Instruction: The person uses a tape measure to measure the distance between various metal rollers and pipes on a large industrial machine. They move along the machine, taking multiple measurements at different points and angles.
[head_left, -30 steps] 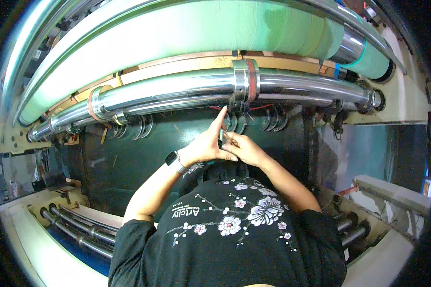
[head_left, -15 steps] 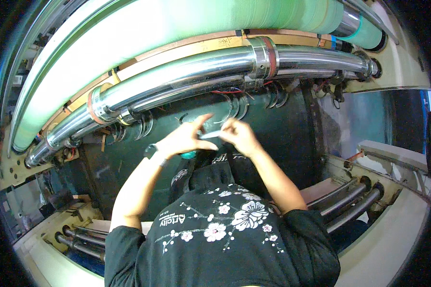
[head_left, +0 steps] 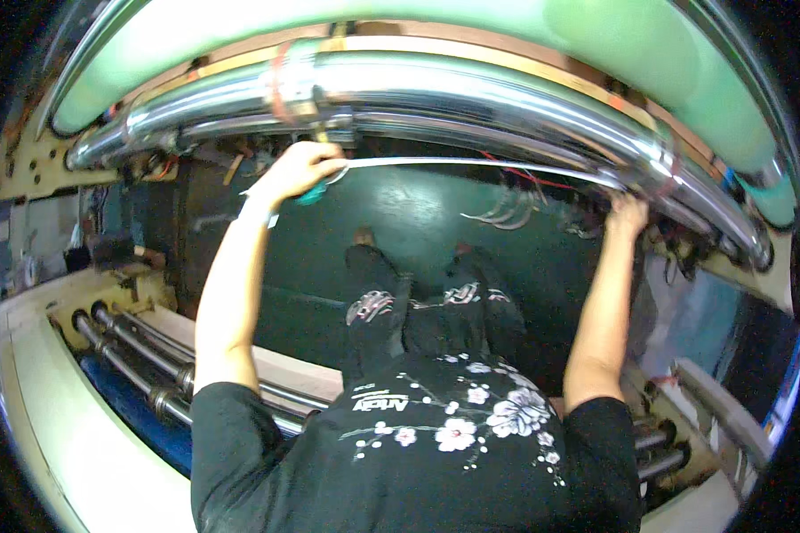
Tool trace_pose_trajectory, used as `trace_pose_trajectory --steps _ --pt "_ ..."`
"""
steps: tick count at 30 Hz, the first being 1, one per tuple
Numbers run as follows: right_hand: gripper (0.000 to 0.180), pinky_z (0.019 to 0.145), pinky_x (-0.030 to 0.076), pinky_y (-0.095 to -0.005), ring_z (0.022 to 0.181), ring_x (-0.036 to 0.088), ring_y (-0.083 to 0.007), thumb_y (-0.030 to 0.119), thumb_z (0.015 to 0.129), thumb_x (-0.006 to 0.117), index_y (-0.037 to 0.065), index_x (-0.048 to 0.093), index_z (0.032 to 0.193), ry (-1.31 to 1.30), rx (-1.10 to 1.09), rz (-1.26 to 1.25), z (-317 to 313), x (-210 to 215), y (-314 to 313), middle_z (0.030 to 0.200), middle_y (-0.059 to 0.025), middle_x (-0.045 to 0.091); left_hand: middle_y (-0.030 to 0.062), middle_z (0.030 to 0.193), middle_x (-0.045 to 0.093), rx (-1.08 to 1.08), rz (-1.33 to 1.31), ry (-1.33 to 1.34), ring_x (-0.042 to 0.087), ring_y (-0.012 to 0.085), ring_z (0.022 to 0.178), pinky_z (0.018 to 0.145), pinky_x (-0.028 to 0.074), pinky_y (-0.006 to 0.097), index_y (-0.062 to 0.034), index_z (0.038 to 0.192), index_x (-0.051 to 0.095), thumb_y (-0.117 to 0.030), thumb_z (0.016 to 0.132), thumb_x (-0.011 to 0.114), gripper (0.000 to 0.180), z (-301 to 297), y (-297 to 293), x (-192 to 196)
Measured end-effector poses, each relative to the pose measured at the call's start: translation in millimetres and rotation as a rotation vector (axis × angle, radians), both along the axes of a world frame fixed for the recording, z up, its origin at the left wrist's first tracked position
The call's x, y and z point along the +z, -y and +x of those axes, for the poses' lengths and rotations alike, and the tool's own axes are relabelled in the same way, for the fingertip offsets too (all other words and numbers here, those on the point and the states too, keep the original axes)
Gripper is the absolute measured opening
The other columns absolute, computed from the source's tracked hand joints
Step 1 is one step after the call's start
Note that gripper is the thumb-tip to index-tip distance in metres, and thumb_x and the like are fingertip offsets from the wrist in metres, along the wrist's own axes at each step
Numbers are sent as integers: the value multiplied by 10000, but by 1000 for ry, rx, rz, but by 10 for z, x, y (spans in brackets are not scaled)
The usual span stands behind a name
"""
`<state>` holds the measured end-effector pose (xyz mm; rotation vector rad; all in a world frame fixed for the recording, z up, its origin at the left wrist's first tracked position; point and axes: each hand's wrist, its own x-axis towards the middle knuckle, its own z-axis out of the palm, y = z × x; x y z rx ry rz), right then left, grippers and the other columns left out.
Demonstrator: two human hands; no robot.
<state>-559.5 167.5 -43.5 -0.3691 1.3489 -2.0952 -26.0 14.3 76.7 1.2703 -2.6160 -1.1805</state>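
A long thin white strip, looking like a measuring tape, is stretched taut between my two hands just below the chrome roller. My left hand is closed on its left end, near the left collar on the roller. A small teal thing shows under that hand, mostly hidden. My right hand is closed at the strip's other end, beside the right collar. Its fingertips are blurred and partly hidden against the machine.
Above the chrome roller runs a wooden board and a large pale green roll. Thin curved pieces and red wires hang below the rollers. Metal bars and a cream frame stand at the lower left.
My hands were close together in the middle with a short length of white strip. They have spread wide apart and up to the roller, drawing the strip out. The whole view has shifted.
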Motion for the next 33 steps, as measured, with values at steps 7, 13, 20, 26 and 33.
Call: trace_pose_trajectory --steps 7,13,20,26,33 --pt "57 401 277 -225 483 362 -89 17 779 505 68 486 761 -140 -236 317 -84 -81 -46 633 -3 447 139 621 520 52 -148 -84 489 218 565 573 398 314 -9 754 553 -273 802 533 269 277 271 -315" --pt "82 370 290 -206 446 375 -83 126 811 527 49 551 820 -275 -315 666 531 -266 -448 577 16 436 159 705 594 108 -467 100 586 304 719 649 463 390 -49 806 620 -380 782 505 352 592 606 -645" --pt "101 367 305 -224 419 367 -90 171 793 551 71 544 783 -339 -257 944 1246 -693 -993 556 18 421 117 762 611 114 -428 178 588 269 763 673 467 378 -102 840 637 -337 756 513 278 493 603 -439" --pt "115 395 301 -203 430 368 -69 200 831 529 100 581 809 -627 -104 975 999 -1283 -1357 575 42 430 190 760 598 109 -382 111 576 329 764 679 457 401 -73 821 638 -433 718 544 386 420 691 -509" --pt "171 688 371 -229 711 476 -95 185 838 531 24 588 851 -541 44 943 1338 -1223 -1187 764 7 557 159 794 609 93 -411 98 576 315 786 687 456 398 -126 865 638 -414 721 535 338 373 695 -597"
